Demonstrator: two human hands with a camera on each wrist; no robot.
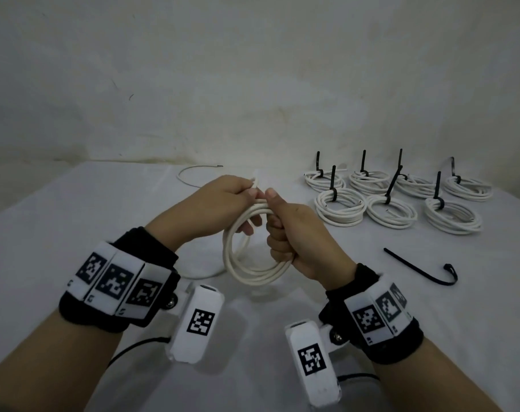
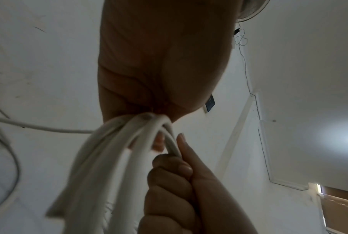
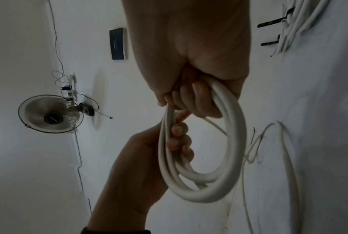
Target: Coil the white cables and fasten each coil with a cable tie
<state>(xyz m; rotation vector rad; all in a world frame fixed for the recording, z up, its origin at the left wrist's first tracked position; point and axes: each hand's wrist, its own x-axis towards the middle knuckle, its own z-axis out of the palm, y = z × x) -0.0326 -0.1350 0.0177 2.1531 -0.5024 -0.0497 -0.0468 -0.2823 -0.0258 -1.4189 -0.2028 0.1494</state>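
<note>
A white cable coil (image 1: 252, 257) hangs between my hands above the table's middle. My right hand (image 1: 294, 233) grips its right side in a fist, thumb up against the strands; the same coil (image 3: 205, 158) loops below those curled fingers. My left hand (image 1: 223, 203) pinches the top of the bundle, with the cable's loose end (image 1: 255, 177) sticking up past its fingers. In the left wrist view the strands (image 2: 117, 142) fan out from the left palm. A loose black cable tie (image 1: 422, 270) lies on the table to the right.
Several tied white coils (image 1: 395, 197) with upright black tie tails sit at the back right. Another loose white cable (image 1: 190, 176) curves at the back centre. The white cloth-covered table (image 1: 74, 203) meets a pale wall. A wall fan (image 3: 50, 114) shows in the right wrist view.
</note>
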